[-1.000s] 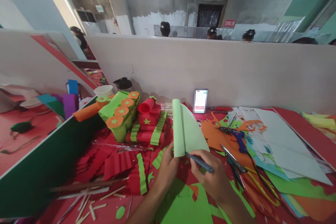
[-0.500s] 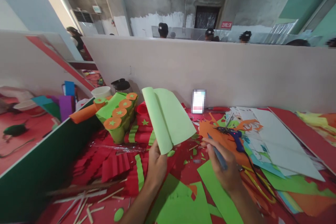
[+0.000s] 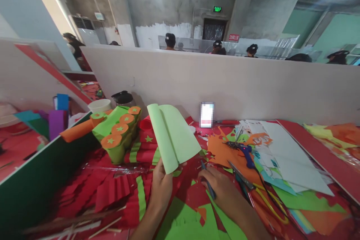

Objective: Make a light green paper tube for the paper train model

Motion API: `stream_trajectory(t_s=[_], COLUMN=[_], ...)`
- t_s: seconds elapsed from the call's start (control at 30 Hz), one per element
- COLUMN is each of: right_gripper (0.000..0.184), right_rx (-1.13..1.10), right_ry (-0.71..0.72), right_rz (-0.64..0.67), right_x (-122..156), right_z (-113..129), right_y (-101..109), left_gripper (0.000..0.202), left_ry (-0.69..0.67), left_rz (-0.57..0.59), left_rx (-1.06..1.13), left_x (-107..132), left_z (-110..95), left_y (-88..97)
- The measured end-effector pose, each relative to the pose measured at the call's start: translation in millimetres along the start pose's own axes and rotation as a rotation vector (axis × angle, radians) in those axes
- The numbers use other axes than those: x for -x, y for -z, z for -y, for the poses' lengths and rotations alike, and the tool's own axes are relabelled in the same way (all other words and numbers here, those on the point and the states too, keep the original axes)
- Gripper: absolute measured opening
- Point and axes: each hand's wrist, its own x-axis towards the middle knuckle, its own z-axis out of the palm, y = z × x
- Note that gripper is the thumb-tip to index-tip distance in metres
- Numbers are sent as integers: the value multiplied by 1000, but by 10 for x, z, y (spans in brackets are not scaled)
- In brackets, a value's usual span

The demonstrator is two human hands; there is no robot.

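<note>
My left hand (image 3: 162, 185) grips the lower edge of a pale green sheet of paper (image 3: 184, 135), holding it up. The sheet's left side is curled into a roll. My right hand (image 3: 221, 183) is closed around a slim blue-grey pen (image 3: 210, 189), its dark tip pointing up and away from me, just right of the paper and apart from it. Below my hands lie brighter green sheets (image 3: 187, 219), one with small dark marks and an orange scrap on it. Scissors with yellow handles (image 3: 264, 198) lie beside my right forearm.
A blue glue gun (image 3: 248, 155) rests on orange paper at right, near white sheets (image 3: 295, 157). Green cups with orange star tops (image 3: 114, 142) stand at left, above folded red paper (image 3: 112, 191). A phone (image 3: 207, 114) leans against the pale partition (image 3: 239, 86).
My right hand with the pen has moved left and down, closer to the paper's lower edge, uncovering the scissors. My left hand still holds the sheet. The view has shifted slightly.
</note>
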Motion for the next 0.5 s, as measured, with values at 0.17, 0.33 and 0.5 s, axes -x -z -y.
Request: stream_trajectory(t_s=[0.17,0.33,0.5], right_gripper=[12,6,17], right_rx=[-173,-330,-352], right_ry=[-72,-47,37], right_rz=[-156,-259,-241], right_x=[-20,-10,3], right_z=[42,122,147], right_y=[39,-13,-58], left_gripper=[26,23,31], left_ry=[32,84,48], left_rz=[17,44,62], left_rx=[42,79,30], left_x=[29,119,172], left_z=[57,95,139], left_y=[-22,-103,-153])
